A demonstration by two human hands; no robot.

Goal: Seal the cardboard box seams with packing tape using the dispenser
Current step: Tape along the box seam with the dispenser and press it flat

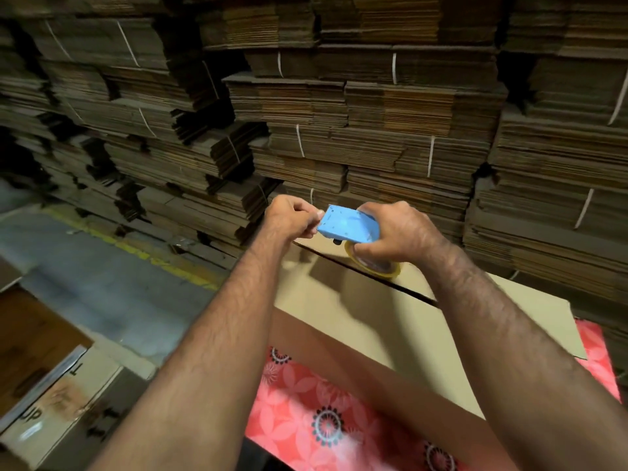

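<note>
**Both hands on the tape dispenser above the box seam**

While the right hand (390, 232) wraps around the rear of the blue tape dispenser (346, 226), its fingers curled over the body and the yellowish roll of packing tape (373, 265) showing below its palm, the left hand (292, 215) pinches at the dispenser's front edge with thumb and fingertips drawn together. Whether a tape end lies between those fingertips is too small to tell. The dispenser is held just above the far end of the cardboard box (339, 307), over the dark centre seam (367, 271) where the two top flaps meet; the seam shows no tape along its visible length.

The box stands on a red floral cloth (306, 413). To the left, lower down, sits another carton printed "UP" (51, 402) on a grey floor (102, 266). Behind everything, bundles of flattened cardboard (373, 113) tied with white string are stacked high.
</note>
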